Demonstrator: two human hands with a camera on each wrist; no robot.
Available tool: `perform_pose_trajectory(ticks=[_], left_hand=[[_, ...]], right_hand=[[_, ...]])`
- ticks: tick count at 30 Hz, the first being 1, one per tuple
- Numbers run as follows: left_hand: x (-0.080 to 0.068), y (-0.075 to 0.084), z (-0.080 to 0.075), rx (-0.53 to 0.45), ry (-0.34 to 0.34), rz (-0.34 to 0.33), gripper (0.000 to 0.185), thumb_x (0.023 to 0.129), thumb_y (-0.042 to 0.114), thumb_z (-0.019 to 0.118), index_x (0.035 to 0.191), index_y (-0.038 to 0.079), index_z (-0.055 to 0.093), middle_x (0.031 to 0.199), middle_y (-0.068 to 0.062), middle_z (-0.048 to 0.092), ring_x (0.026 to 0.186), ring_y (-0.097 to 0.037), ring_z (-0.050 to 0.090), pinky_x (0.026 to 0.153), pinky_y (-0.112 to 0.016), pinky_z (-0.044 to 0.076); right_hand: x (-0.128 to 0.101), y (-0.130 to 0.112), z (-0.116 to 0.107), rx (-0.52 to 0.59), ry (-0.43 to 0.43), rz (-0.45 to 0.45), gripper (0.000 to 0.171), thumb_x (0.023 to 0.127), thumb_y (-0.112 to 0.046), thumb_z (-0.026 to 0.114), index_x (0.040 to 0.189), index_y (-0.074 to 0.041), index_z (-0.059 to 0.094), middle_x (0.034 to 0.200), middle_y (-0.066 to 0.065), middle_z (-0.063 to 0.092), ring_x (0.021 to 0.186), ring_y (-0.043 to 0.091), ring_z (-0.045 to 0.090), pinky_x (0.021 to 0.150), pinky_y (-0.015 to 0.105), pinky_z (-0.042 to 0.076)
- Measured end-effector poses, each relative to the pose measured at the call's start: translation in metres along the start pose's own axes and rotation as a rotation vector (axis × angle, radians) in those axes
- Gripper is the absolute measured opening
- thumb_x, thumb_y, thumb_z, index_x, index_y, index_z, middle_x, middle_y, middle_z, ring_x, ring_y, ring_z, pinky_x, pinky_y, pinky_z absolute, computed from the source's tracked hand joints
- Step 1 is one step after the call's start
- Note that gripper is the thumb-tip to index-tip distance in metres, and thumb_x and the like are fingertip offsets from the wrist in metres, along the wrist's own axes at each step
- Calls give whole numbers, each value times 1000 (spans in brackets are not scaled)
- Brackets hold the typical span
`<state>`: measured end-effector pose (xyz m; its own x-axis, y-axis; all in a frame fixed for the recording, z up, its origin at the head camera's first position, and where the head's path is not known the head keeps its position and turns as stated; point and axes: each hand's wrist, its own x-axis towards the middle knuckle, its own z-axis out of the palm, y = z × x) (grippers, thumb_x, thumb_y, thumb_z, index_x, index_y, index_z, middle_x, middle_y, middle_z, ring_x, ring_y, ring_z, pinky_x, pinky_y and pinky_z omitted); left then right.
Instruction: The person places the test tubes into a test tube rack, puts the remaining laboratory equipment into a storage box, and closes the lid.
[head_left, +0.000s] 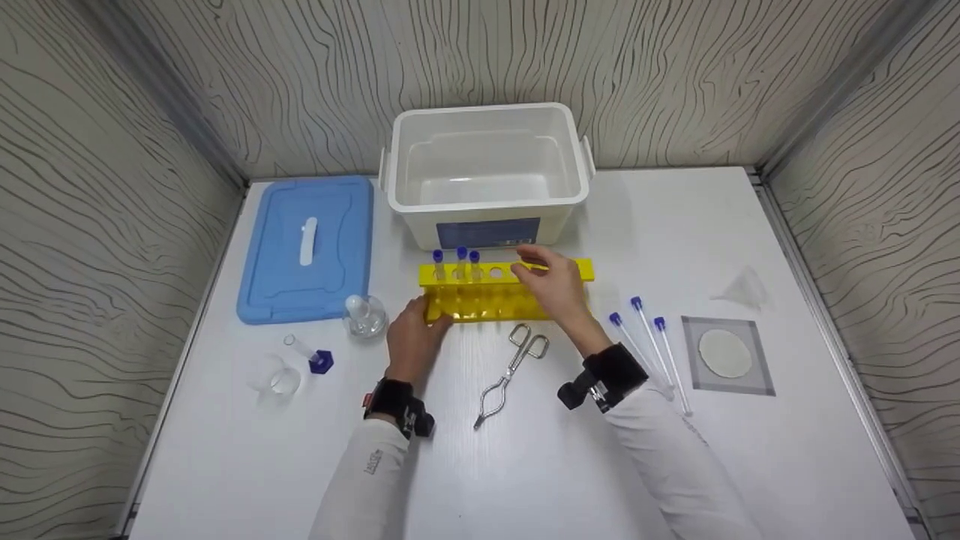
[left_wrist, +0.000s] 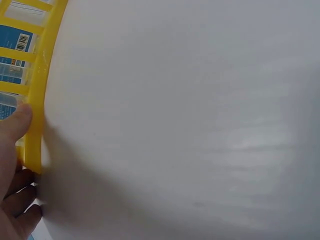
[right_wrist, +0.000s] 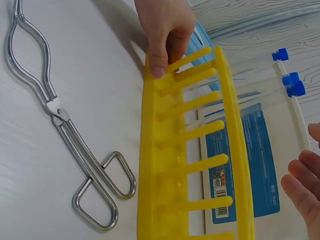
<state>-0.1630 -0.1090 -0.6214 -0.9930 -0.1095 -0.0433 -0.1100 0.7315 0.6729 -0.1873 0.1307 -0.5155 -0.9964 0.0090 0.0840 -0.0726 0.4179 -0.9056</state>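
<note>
The white tabletop (head_left: 525,465) fills the lower frame of the head view, with an open white plastic storage box (head_left: 486,171) at top centre and its blue lid (head_left: 307,247) lying to the left. Just below the box stands the yellow plastic test-tube rack (head_left: 504,292), at frame centre. Three blue-capped tubes (head_left: 456,264) already stand in its left holes; the remaining holes look unfilled. Three more blue-capped tubes (head_left: 646,345) lie right of centre on the tabletop, and one lies lower left (head_left: 309,352), so by my judgement loading is about half done. The left hand (head_left: 414,341) steadies the rack's left end, thumb and fingers pinching its frame. The right hand (head_left: 555,283) rests over the rack's right part; its fingers appear loosely extended and hold no tube. Metal tongs (head_left: 511,369) lie below the rack.
</note>
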Motion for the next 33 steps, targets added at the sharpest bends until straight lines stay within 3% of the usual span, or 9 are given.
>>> perform_pose_trajectory(ticks=[7,13,18,25,33], left_hand=[[1,0,1,-10,-6,-14,60,88,42,71,140,16,55,119,-6,69,109,-24,67,95,-41,55],[1,0,1,-11,-4,-1,55,89,42,71,136,16,58,114,-4,69,103,-22,67,92,-40,56],[1,-1,2,6,-3,-4,55,89,43,70,136,17,58,113,-3,69,102,-20,67,92,-39,56],[1,0,-1,1,-8,-3,62,89,42,70,140,12,55,121,-9,68,110,-25,67,98,-40,54],[0,2,-2,10,5,16,61,89,41,72,138,9,57,119,-11,69,109,-27,68,96,-42,54]], right_hand=[[-5,6,-32,-72,63,-68,41,94,-21,68,132,-7,61,132,13,66,122,31,63,102,48,53],[-12,14,-61,-233,119,-133,39,94,-20,68,130,-5,62,131,15,66,122,31,63,98,48,55],[-17,26,-80,-271,162,-156,37,93,-15,68,128,-2,63,128,18,67,119,33,64,95,46,57],[-25,51,-93,-305,166,-97,38,93,-14,68,128,1,62,128,21,66,117,38,64,95,51,56],[-35,83,-96,-419,68,50,42,95,-19,64,132,1,60,131,23,64,119,39,62,98,51,54]])
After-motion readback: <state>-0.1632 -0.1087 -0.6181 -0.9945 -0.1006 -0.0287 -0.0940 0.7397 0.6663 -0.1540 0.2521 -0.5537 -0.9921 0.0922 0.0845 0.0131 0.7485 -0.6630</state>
